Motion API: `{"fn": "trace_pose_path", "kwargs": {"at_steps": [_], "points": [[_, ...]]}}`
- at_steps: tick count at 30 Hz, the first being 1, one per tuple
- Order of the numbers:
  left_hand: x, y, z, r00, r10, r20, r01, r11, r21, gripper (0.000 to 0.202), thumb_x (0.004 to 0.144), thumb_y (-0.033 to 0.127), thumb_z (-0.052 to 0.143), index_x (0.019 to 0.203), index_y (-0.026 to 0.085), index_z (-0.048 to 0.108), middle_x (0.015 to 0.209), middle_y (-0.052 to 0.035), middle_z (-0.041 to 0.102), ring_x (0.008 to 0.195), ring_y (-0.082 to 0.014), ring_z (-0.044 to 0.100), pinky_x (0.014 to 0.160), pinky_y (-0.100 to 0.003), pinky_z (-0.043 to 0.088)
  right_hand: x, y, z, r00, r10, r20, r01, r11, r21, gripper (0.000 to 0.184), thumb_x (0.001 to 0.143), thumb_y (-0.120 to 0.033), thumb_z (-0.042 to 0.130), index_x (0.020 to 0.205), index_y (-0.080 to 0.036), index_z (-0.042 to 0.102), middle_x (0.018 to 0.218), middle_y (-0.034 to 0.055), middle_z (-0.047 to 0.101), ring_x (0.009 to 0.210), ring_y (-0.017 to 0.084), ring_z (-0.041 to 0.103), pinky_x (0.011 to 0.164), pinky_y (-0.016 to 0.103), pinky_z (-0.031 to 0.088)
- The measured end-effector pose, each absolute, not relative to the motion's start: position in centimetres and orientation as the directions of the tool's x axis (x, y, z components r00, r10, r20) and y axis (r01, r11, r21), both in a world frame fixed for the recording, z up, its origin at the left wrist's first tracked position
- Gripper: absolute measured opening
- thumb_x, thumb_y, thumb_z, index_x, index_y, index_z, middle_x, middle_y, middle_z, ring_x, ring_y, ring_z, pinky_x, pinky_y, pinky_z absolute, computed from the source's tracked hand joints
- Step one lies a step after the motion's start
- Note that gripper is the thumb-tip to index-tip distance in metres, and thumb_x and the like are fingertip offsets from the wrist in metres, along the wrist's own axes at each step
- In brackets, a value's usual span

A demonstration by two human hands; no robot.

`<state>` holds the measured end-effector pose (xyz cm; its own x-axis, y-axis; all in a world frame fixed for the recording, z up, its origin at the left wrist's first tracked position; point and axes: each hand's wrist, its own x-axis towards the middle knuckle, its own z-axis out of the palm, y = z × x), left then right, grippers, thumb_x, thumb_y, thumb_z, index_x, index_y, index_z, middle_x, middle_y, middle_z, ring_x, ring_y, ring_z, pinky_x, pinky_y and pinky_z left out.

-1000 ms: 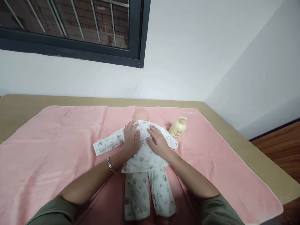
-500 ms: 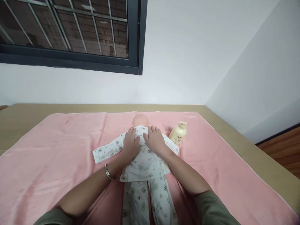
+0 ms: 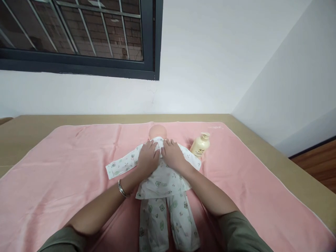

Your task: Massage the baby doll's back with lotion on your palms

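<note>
2 hands (image 3: 148, 160) touch the doll (image 3: 163, 183), head (image 3: 157, 131) near mat's far edge (image 3: 131, 125).

doll (image 3: 165, 175); white printed top (image 3: 162, 185), trousers (image 3: 155, 222); sleeves (image 3: 124, 165) spread; lying flat on pink mat (image 3: 68, 164)

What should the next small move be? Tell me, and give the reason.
I would probably slide the left hand and right hand gently apart across the patterned shirt: both rest close together on its upper part, just below the doll's head, and its sleeves lie spread to either side.
</note>
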<state>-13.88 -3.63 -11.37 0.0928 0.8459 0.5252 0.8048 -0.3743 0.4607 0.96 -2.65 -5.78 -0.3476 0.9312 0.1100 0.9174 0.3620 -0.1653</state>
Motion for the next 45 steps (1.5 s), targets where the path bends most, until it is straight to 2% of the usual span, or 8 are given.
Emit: {"fn": "trace_pose_path", "kwargs": {"at_steps": [4,10,16,19,25,32,37,45], "points": [[-14.3,-2.8,-11.2,0.047,0.890,0.453,0.813,-0.298,0.500,0.042,0.095,0.031,0.037,0.128,0.014,0.057,0.131,-0.0166,0.063,0.128,-0.0326,0.053,0.111,-0.057,0.037,1.2,-3.7,-5.6,-0.417,0.900,0.129,0.884,0.434,-0.175,0.047,0.101,-0.027,0.031,0.144,-0.016,0.049,0.150,0.0152,0.048,0.139,0.029,0.042,0.112,0.047,0.032],[-13.0,-5.3,-11.7,0.105,0.838,0.535,0.847,-0.357,0.393,0.042,0.093,0.028,0.040,0.130,0.016,0.056,0.142,-0.0160,0.056,0.137,-0.0348,0.044,0.113,-0.056,0.034,1.8,-1.5,-5.4,-0.323,0.942,0.093,0.916,0.336,-0.221,0.045,0.102,-0.029,0.031,0.142,-0.020,0.048,0.148,0.0127,0.051,0.136,0.028,0.046,0.108,0.049,0.037],[-14.7,-2.3,-10.5,-0.004,0.905,0.426,0.769,-0.269,0.579,0.038,0.094,0.033,0.038,0.120,0.018,0.060,0.117,-0.0131,0.068,0.112,-0.0291,0.062,0.100,-0.049,0.047,1.0,-5.2,-5.7,-0.431,0.891,0.140,0.887,0.447,-0.115,0.048,0.100,-0.030,0.036,0.146,-0.019,0.046,0.153,0.0172,0.044,0.141,0.033,0.039,0.113,0.053,0.029],[-14.4,-2.7,-10.9,0.036,0.885,0.464,0.798,-0.306,0.520,0.040,0.094,0.032,0.036,0.124,0.017,0.059,0.124,-0.0150,0.065,0.120,-0.0308,0.058,0.105,-0.051,0.043,1.3,-4.1,-5.7,-0.382,0.919,0.099,0.901,0.394,-0.181,0.048,0.101,-0.033,0.033,0.146,-0.023,0.046,0.155,0.0130,0.042,0.142,0.032,0.037,0.113,0.055,0.028],[-13.2,-5.0,-11.8,0.095,0.841,0.532,0.869,-0.331,0.368,0.044,0.095,0.032,0.039,0.133,0.017,0.055,0.141,-0.0187,0.055,0.133,-0.0352,0.047,0.111,-0.056,0.035,2.1,-0.4,-5.7,-0.207,0.978,-0.028,0.944,0.192,-0.268,0.058,0.103,-0.046,0.027,0.150,-0.015,0.041,0.157,0.0182,0.037,0.143,0.035,0.035,0.113,0.055,0.027],[-14.4,-2.3,-11.6,0.140,0.869,0.474,0.872,-0.335,0.356,0.044,0.098,0.032,0.032,0.131,0.015,0.055,0.135,-0.0199,0.059,0.130,-0.0338,0.050,0.110,-0.059,0.036,1.1,-4.3,-6.2,-0.399,0.904,0.150,0.893,0.421,-0.161,0.052,0.103,-0.041,0.032,0.147,-0.015,0.044,0.152,0.0180,0.044,0.142,0.033,0.036,0.116,0.051,0.025],[-13.1,-4.7,-11.6,0.135,0.836,0.531,0.850,-0.373,0.372,0.043,0.095,0.031,0.038,0.132,0.017,0.056,0.140,-0.0176,0.056,0.135,-0.0352,0.046,0.111,-0.055,0.036,1.8,-1.0,-6.7,-0.307,0.947,0.098,0.911,0.322,-0.257,0.054,0.104,-0.045,0.029,0.144,-0.014,0.046,0.150,0.0167,0.047,0.138,0.030,0.042,0.114,0.047,0.028],[-13.6,-3.3,-11.9,0.012,0.864,0.504,0.823,-0.295,0.486,0.049,0.095,0.037,0.039,0.137,0.015,0.051,0.141,-0.0183,0.054,0.136,-0.0349,0.044,0.115,-0.057,0.030,1.7,-0.3,-8.3,-0.271,0.958,0.093,0.906,0.286,-0.311,0.062,0.103,-0.050,0.025,0.151,-0.012,0.037,0.159,0.0153,0.035,0.149,0.032,0.023,0.118,0.049,0.018]]}}
